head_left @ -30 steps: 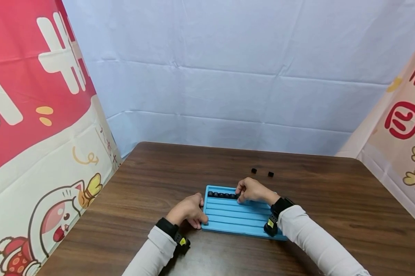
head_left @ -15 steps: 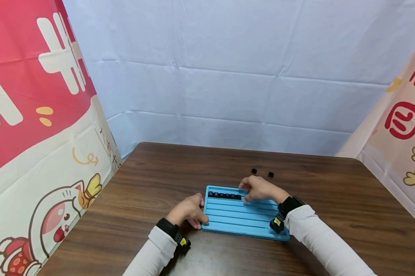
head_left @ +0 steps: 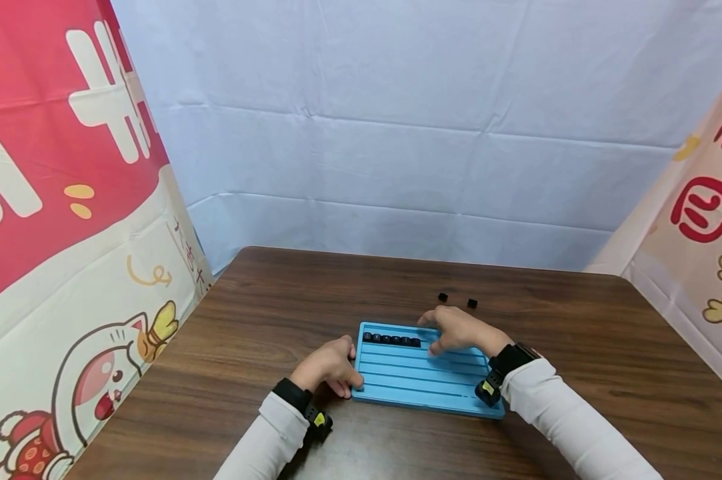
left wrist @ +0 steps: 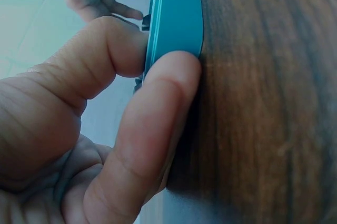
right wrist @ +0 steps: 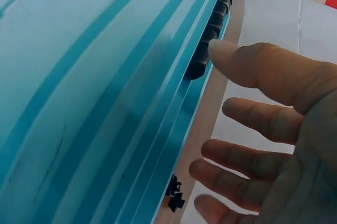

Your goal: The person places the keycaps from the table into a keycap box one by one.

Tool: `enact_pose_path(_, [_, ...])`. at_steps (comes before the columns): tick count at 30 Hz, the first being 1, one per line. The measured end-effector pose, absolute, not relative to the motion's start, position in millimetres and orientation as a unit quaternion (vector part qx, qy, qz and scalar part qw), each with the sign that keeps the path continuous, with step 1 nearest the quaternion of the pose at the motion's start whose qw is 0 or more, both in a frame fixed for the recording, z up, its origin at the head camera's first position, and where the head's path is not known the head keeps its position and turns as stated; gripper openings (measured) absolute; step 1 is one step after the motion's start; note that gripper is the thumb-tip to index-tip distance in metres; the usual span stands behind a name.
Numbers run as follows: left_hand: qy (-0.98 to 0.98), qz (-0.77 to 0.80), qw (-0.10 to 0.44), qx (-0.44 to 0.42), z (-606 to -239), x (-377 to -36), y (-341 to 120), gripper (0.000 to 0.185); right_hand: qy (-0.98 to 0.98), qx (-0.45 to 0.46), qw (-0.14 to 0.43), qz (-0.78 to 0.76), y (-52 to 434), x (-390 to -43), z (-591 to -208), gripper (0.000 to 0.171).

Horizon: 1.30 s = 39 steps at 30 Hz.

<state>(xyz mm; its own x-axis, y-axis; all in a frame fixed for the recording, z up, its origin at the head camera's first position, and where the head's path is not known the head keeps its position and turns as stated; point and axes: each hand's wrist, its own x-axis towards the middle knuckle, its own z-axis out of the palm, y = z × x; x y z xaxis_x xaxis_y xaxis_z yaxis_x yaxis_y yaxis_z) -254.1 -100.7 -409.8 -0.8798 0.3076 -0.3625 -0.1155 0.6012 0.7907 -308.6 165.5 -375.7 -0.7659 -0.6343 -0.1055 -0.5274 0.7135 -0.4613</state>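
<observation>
A light blue ridged tray lies on the table. Along its far groove runs a row of several small black keycap-like blocks, starting at the left end. My left hand holds the tray's left edge, thumb on top; the left wrist view shows thumb and finger pinching the blue edge. Over the far part of the tray, just right of the row, my right hand is spread with nothing in it. In the right wrist view its thumb overlaps the near blocks.
Two loose black blocks, one on the left and one on the right, lie on the brown wooden table beyond the tray. A pale cloth hangs behind, with printed banners at the sides.
My right hand has let go of the last block at the row's right end, opened its fingers and moved slightly right. The left hand stays at the tray's edge.
</observation>
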Motion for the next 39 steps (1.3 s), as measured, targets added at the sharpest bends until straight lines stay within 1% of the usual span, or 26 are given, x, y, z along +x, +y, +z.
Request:
enact_pose_path(15, [0.862, 0.444, 0.238, 0.060, -410, -254, -101, 0.039, 0.923, -0.313, 0.118, -0.193, 169, -309, -375, 0.049])
enact_pose_path(28, [0.862, 0.443, 0.239, 0.059, -411, -255, -99, 0.038, 0.926, -0.299, 0.106, -0.204, 181, -329, -382, 0.041])
enact_pose_path(39, [0.862, 0.444, 0.238, 0.057, -410, -254, -98, 0.038, 0.936, -0.267, 0.119, -0.196, 181, -342, -382, 0.039])
